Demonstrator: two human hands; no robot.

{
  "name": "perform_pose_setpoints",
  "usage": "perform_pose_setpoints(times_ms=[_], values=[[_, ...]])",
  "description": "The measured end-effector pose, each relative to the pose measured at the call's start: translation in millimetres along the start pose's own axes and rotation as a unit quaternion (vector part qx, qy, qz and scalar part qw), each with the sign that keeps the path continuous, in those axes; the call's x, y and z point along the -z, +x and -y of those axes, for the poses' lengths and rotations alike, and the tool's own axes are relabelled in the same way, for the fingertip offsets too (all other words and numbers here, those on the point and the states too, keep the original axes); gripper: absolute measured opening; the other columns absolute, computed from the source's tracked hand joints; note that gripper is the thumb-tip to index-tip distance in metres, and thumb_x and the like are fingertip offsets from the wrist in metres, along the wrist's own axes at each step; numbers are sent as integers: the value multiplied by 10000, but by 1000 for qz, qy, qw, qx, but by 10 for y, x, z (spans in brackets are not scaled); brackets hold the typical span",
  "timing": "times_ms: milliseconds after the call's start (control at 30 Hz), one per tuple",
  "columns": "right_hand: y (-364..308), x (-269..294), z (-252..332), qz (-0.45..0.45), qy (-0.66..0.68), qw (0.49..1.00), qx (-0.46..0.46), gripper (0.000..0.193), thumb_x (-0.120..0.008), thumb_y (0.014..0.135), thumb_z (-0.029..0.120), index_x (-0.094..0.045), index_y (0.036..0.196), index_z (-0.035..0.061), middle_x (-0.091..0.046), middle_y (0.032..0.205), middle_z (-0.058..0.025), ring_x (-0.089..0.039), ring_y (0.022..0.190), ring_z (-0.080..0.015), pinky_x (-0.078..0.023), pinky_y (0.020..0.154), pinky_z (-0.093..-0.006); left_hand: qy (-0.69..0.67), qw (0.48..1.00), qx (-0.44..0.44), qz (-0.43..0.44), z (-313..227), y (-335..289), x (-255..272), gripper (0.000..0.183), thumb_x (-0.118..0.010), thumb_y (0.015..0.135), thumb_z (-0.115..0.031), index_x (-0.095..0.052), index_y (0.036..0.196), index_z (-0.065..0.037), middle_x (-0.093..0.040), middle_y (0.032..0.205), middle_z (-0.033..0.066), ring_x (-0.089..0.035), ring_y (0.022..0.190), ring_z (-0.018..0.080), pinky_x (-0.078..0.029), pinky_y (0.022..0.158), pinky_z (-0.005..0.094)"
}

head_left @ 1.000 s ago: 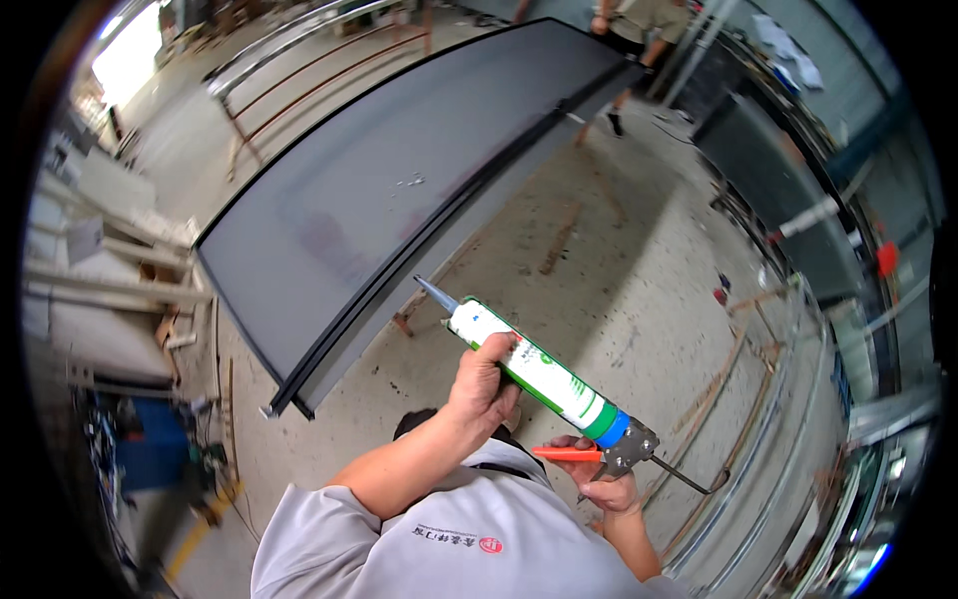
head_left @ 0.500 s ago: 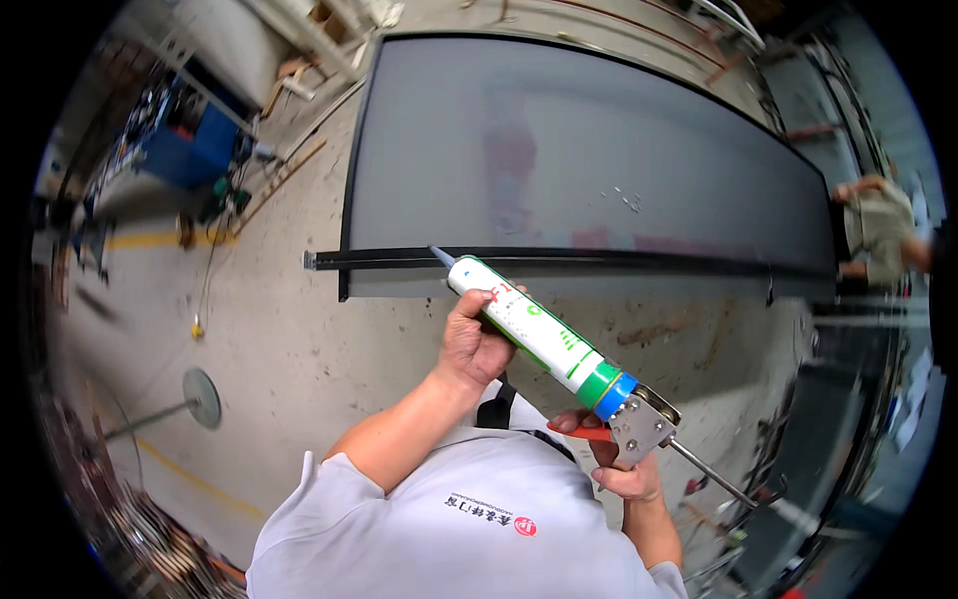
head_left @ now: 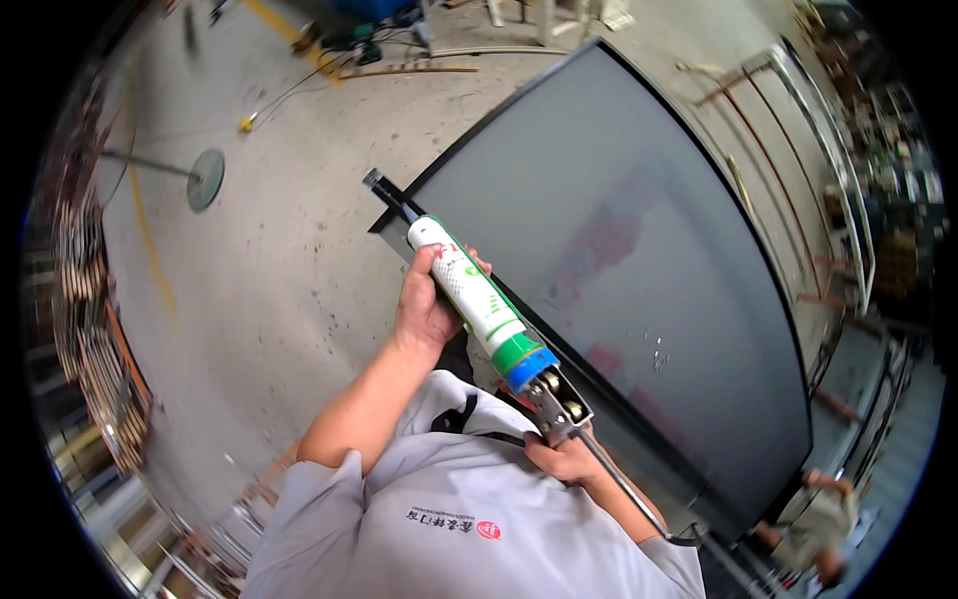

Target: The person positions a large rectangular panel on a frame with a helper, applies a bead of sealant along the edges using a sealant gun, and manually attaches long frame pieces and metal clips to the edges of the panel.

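A caulking gun, loaded with a white and green sealant cartridge (head_left: 471,290), lies slantwise across my front in both hands. My left hand (head_left: 429,304) is wrapped round the cartridge near its nozzle end. At the rear, my right hand (head_left: 564,457) grips the handle, its fingers partly hidden by the metal body. The grey nozzle (head_left: 407,212) points up and left, over the end of a long black bar (head_left: 383,191); whether it touches cannot be told. That bar runs along the near side of a large grey panel (head_left: 519,210) with a dark frame.
Someone else (head_left: 813,529) is at the panel's far right end. Small pale bits (head_left: 655,349) lie on the panel. To the left are a round disc on a rod (head_left: 206,180) and stacked long strips (head_left: 85,260). A metal rack (head_left: 858,200) stands beyond the panel; a cable with a yellow end (head_left: 246,125) crosses the floor.
My view has turned, so the panel now slants down to the right. The caulking gun points more steeply up, its nozzle nearer the black bar's end. Both hands keep their hold.
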State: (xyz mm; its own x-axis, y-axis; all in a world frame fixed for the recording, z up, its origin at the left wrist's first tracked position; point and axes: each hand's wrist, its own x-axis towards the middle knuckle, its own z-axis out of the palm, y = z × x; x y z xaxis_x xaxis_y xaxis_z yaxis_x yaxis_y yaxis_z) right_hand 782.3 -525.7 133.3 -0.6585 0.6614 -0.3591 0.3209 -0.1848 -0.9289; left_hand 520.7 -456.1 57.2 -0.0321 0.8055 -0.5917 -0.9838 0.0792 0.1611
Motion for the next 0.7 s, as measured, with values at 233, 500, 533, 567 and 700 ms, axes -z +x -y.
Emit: perform_pose_setpoints(times_ms=[233,500,533,567,700], values=[[542,276,-182,26,-41,996,71,420,-626,655,13,-591,1073,-10,-505,669,-45,-464,547,-161,-429,542,-297,-91,993,-77,1,-151,169,-12,367,-480,933,-278,-510,1084,56,-600,999,191,-622,951,351,-511,944,495],[937,227,-224,12,-96,994,43,330,-657,678,62,-643,1005,18,-534,645,-81,-501,524,-212,-438,515,-352,-90,993,-66,-43,-389,598,206,360,-487,957,-276,-480,1123,43,-613,1004,201,-635,927,375,-524,873,515],[983,217,-221,5,-104,994,42,281,-664,676,62,-648,955,26,-540,640,-86,-511,522,-223,-439,511,-362,-73,994,-64,-41,-419,634,224,385,-478,958,-297,-502,1110,55,-615,1016,205,-635,927,377,-531,864,511],[986,226,-294,15,-102,994,47,182,-666,673,56,-631,850,35,-537,629,-84,-509,516,-229,-436,505,-365,-82,994,-65,-42,-445,658,250,394,-490,956,-301,-491,1127,54,-620,1015,203,-643,916,378,-536,844,511],[1204,224,-124,41,-186,969,158,117,-665,659,25,-561,613,51,-493,571,-75,-478,476,-255,-410,471,-368,-88,992,-54,-66,-580,692,276,399,-497,956,-303,-477,1151,44,-624,1006,201,-646,911,380,-538,840,516]])
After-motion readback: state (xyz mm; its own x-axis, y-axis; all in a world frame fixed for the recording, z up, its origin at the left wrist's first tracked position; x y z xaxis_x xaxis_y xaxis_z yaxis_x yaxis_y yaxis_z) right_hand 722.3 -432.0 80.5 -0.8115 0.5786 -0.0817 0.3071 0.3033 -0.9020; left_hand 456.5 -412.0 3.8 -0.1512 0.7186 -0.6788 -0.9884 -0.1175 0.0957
